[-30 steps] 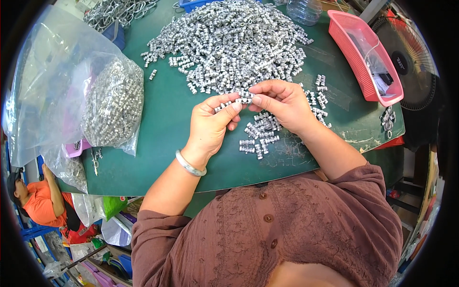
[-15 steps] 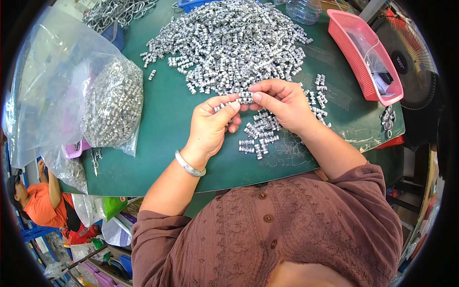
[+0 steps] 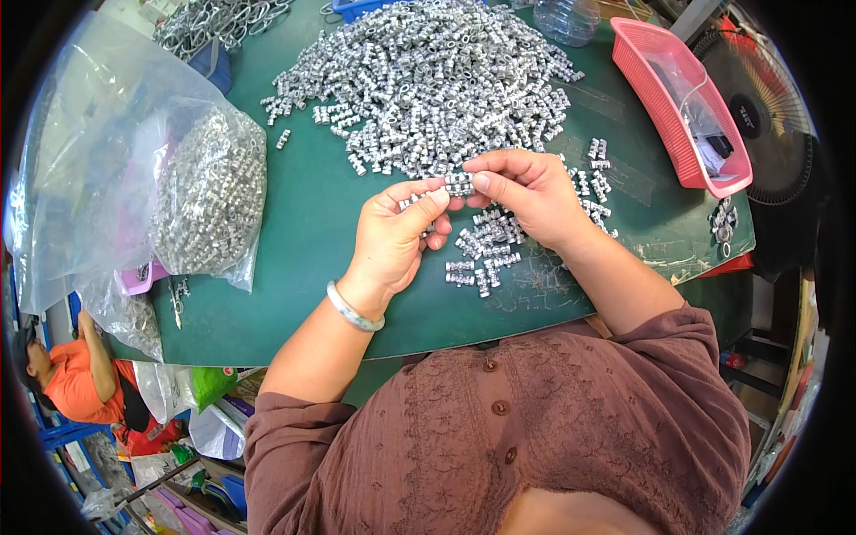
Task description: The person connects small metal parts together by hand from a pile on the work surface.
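Small silver, ridged metal pieces (image 3: 459, 184) are pinched between the fingertips of both hands, over the table's middle. My left hand (image 3: 385, 227), with a pale bangle at its wrist, is closed on them; more silver pieces show between its thumb and fingers. My right hand (image 3: 541, 198) grips their right end between thumb and forefinger. Just beyond my fingertips rises a large pile of similar silver metal pieces (image 3: 428, 89). A smaller cluster of joined pieces (image 3: 486, 241) lies below my right hand, and short rows (image 3: 597, 183) lie to its right.
On the green table (image 3: 303, 196), a clear bag of metal parts (image 3: 214, 192) stands at left. A pink basket (image 3: 673, 107) sits at right beside a black fan (image 3: 758, 116). Metal rings (image 3: 223, 22) lie at the far left. A person in orange (image 3: 85, 383) is at lower left.
My hands stay almost in place; the pinched metal pieces have shifted very slightly between my fingertips. At lower left, the other person's arm and hand have moved a little.
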The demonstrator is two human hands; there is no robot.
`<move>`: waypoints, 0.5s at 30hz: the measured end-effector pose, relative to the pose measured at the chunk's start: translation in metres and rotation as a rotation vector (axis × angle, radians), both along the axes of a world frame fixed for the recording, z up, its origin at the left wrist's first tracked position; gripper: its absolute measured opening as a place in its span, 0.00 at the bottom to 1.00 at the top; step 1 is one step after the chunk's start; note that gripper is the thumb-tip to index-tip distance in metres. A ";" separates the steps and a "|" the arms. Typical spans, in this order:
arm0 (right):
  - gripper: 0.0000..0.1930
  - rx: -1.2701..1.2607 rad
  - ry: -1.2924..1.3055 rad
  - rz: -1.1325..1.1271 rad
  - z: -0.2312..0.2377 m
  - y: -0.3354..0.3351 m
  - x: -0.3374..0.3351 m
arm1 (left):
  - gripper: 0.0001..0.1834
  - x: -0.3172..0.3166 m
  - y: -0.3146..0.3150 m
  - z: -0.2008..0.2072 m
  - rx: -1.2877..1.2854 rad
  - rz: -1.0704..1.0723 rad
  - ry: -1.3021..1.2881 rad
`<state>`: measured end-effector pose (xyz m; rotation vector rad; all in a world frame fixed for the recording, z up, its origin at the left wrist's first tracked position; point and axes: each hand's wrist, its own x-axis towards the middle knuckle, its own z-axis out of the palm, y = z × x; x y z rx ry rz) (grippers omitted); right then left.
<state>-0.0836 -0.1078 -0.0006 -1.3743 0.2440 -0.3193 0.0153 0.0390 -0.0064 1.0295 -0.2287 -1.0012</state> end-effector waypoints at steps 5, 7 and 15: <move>0.08 0.037 0.004 -0.007 0.000 0.000 0.001 | 0.10 0.000 0.000 0.000 -0.014 -0.005 0.074; 0.09 0.040 0.005 -0.008 0.000 0.000 0.001 | 0.10 0.000 0.000 0.000 -0.021 -0.006 0.085; 0.10 0.066 0.006 -0.021 0.000 0.001 0.002 | 0.09 -0.001 0.001 0.000 -0.011 -0.005 0.093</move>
